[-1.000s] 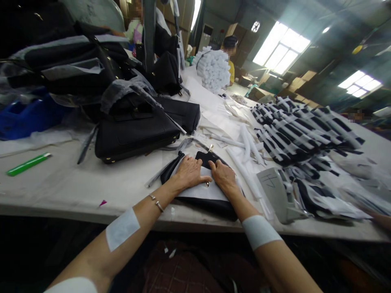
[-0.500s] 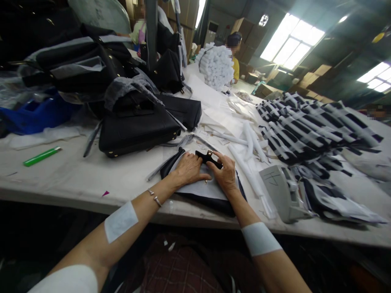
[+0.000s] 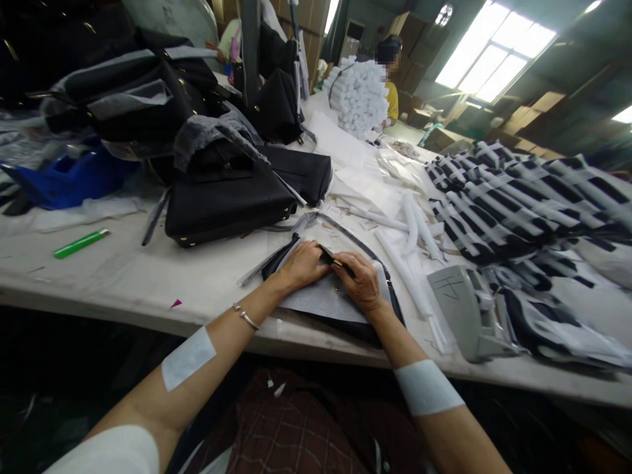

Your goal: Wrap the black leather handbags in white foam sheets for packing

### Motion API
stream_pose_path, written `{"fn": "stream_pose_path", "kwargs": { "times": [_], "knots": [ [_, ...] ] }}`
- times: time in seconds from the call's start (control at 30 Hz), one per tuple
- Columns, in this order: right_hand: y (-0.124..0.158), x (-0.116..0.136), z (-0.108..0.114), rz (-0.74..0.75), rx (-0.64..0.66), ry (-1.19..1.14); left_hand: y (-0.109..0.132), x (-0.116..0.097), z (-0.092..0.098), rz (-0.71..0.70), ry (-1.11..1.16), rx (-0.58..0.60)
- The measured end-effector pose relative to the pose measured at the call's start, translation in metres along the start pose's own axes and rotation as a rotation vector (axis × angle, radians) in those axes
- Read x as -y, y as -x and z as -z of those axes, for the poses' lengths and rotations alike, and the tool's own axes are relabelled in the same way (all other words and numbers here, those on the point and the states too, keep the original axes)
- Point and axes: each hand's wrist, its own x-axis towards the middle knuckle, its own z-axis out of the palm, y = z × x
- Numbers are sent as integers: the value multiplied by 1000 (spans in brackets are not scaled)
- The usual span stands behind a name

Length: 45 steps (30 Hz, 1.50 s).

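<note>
A black bag (image 3: 355, 333) lies at the table's front edge, with a pale grey sheet (image 3: 316, 299) over its upper face. Above the sheet, my left hand (image 3: 305, 263) is closed on the left end of a small black flap (image 3: 326, 253). My right hand (image 3: 359, 280) pinches the flap's right side, close to a gold clasp piece (image 3: 338, 263). A small gold stud (image 3: 336, 289) shows on the sheet between the hands. The fingertips are partly hidden behind the flap and knuckles.
Black bags (image 3: 230, 204) pile up at the left, behind a green marker (image 3: 81, 243). Right of my hands stands a grey tape dispenser (image 3: 457, 309). Wrapped black straps (image 3: 523, 197) are heaped at the right. A person in yellow (image 3: 392, 102) is at the back.
My hands have drawn closer together on the flap, and it has tilted so less of its face shows. My right fingers have curled in over the clasp piece. The view has shifted slightly.
</note>
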Motion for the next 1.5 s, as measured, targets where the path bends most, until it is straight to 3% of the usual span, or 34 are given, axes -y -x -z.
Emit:
{"fn": "stream_pose_path", "kwargs": {
  "times": [0.17, 0.43, 0.53, 0.7, 0.87, 1.0, 1.07, 1.13, 1.23, 1.37, 1.5],
  "knots": [
    [4, 12, 22, 38, 30, 25, -1, 6, -5, 100, 77, -111],
    [18, 34, 47, 40, 327, 116, -4, 19, -10, 155, 227, -208],
    [22, 44, 47, -78, 368, 130, -6, 21, -9, 160, 254, -204],
    [27, 55, 33, -239, 285, 146, -6, 20, -7, 173, 277, -192],
    [34, 56, 22, -172, 326, 278, -12, 20, -5, 195, 276, -162],
    [37, 54, 24, -88, 395, 353, -14, 8, 17, 140, 277, -122],
    [36, 53, 28, -86, 399, 341, -4, -9, 35, 13, 260, -85],
    [36, 53, 31, -100, 395, 317, 15, -29, 51, -195, 189, 23],
    [39, 51, 32, -103, 370, 297, 53, -51, 56, -399, 26, 219],
    [46, 50, 27, -103, 340, 317, 89, -46, 30, -448, -139, 95],
    [47, 53, 29, -117, 409, 336, 99, -29, 6, -453, -204, -58]
  ]
}}
